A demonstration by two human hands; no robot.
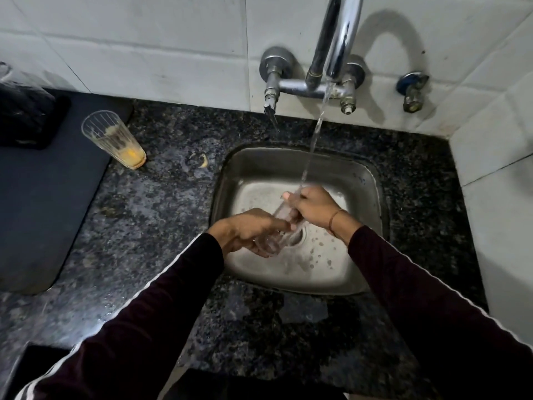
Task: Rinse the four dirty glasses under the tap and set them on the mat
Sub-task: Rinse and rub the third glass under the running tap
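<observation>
A clear glass (284,223) is tilted over the steel sink (248,166), its mouth up under the running water from the tap (336,39). My left hand (251,230) grips its base end. My right hand (310,207) is curled round its upper part near the rim. A dirty glass (115,140) with orange residue stands on the granite counter, at the edge of the dark mat (43,212). An upturned clear glass (20,82) shows at the far left edge, partly cut off.
A black block (28,122) sits at the back of the mat. A small scrap (203,162) lies on the counter left of the sink. A second valve (411,90) is on the tiled wall at right. White wall closes in the right side.
</observation>
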